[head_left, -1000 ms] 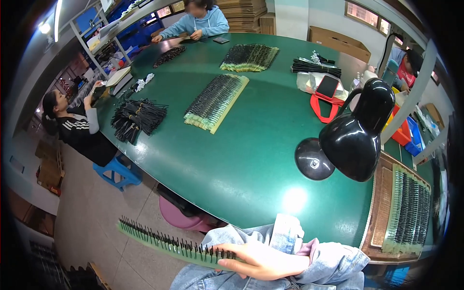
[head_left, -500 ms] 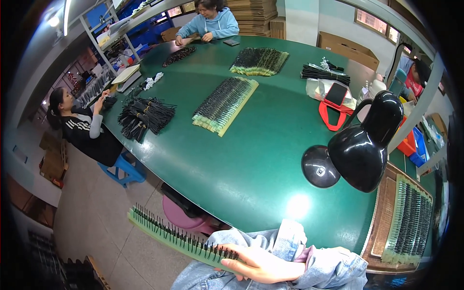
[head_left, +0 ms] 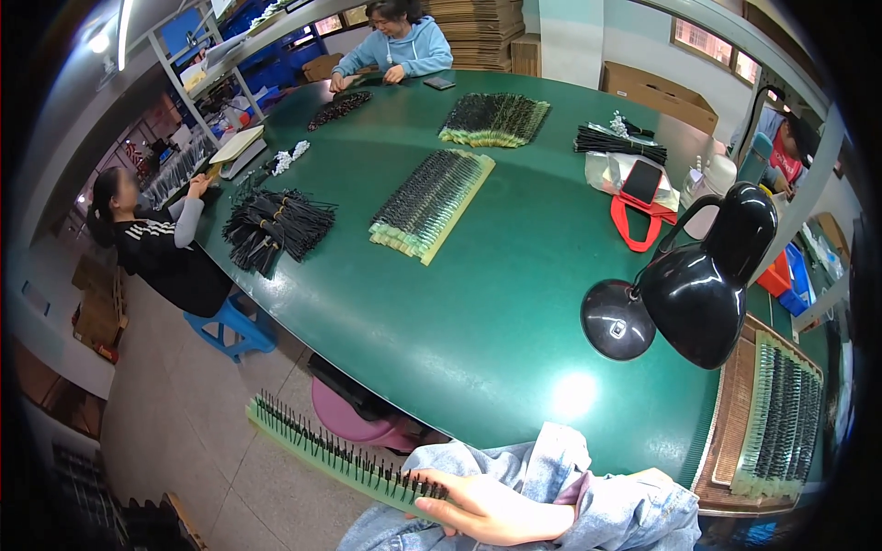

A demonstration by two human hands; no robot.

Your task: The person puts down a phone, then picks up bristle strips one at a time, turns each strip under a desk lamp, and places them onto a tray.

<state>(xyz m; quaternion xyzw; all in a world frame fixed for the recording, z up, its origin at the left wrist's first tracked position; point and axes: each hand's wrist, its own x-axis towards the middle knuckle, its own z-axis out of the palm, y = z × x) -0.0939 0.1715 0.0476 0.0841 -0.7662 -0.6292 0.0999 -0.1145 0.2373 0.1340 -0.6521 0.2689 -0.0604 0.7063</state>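
Green strip [head_left: 323, 456], one, lined with black pins, slants across the lower left-centre, over the floor [head_left: 184, 422] outside the table's [head_left: 441, 340] curved edge. One right hand [head_left: 496, 511], lower centre, grips its right end, fingers nearly closed; the left hand's state I cannot tell. Two pinned batches [head_left: 432, 204] lie upper centre, tabletop stretching between them and one black lamp [head_left: 703, 289], right; a third rests on one tray [head_left: 728, 413], far right.
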